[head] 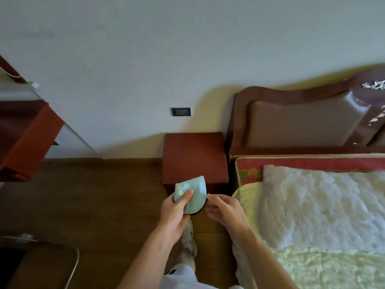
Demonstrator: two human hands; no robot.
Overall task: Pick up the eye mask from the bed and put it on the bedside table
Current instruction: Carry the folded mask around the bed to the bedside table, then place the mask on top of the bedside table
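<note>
— Pale teal fabric eye mask with a black underside edge point(191, 196): where was it logged?

— Off the bed with the fluffy white blanket and yellow-green cover point(316, 207) already, so the pick-up was judged done. It hung in the air just in front of the near edge of the reddish-brown wooden bedside table point(193, 157), not touching its top. Placement was outstanding.

— Left hand point(177, 213), condition?

— Forearm raised from the lower frame toward the table, palm turned inward. The thumb was pressed on the mask's printed face, with the other fingers behind it, pinching the left part of the folded cloth.

— Right hand point(224, 211)?

— Forearm came up alongside the mattress edge. Fingers were loosely curled, their tips at the mask's dark right rim. Whether they actually gripped that rim or only rested beside it could not be told; the contact point was small and shadowed.

— Table top, entry?

— Bare wood in view, standing between the brown wooden floor point(93, 195) and the brown padded headboard point(302, 122). Remaining work, as a judgement: carry the mask slightly forward over the top and set it down.
</note>
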